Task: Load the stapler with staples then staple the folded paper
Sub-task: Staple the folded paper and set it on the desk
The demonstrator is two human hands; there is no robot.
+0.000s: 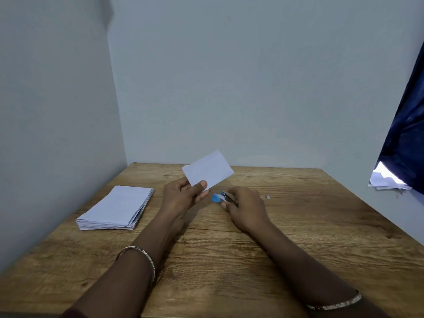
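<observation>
Pinching the white folded paper rectangle (207, 172) by its near corner, your left hand (181, 198) holds it above the brown wooden desk (298, 226), long axis rising rightward. Your right hand (245, 207) curls round the small blue stapler (220, 198), nose leftward, just below the paper's lower edge. Well left lies the stack of white sheets (117, 208).

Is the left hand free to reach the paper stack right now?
Probably not yet: the left hand pinches a folded paper, though nothing stands between it and the stack.
</observation>
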